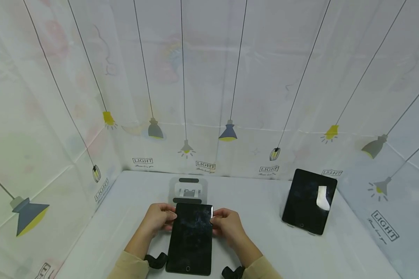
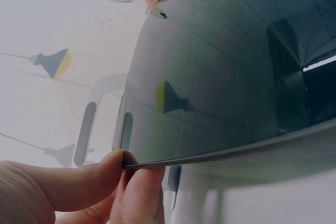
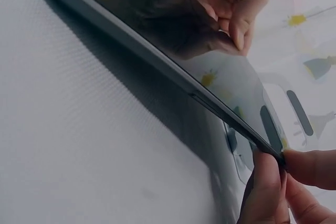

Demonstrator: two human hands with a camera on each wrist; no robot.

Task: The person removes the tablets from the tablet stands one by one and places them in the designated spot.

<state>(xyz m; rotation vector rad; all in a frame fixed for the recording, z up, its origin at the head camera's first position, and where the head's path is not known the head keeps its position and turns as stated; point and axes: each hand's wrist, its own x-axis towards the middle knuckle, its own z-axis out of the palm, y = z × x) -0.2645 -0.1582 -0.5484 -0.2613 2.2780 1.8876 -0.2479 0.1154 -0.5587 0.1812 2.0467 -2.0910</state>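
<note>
Black tablet (image 1: 190, 240) slants between left hand (image 1: 160, 217) and right hand (image 1: 228, 224), each pinching a side edge near its raised far end, long axis pointing away from the person toward the grey stand (image 1: 189, 192).

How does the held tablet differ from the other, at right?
The left hand and right hand pinch the held tablet; no hand touches the other tablet. In the head view, the held tablet sits nearly straight, the other tablet turned clockwise. The held tablet is front and centre; the other tablet farther back, right. Both are dark and rectangular.
</note>
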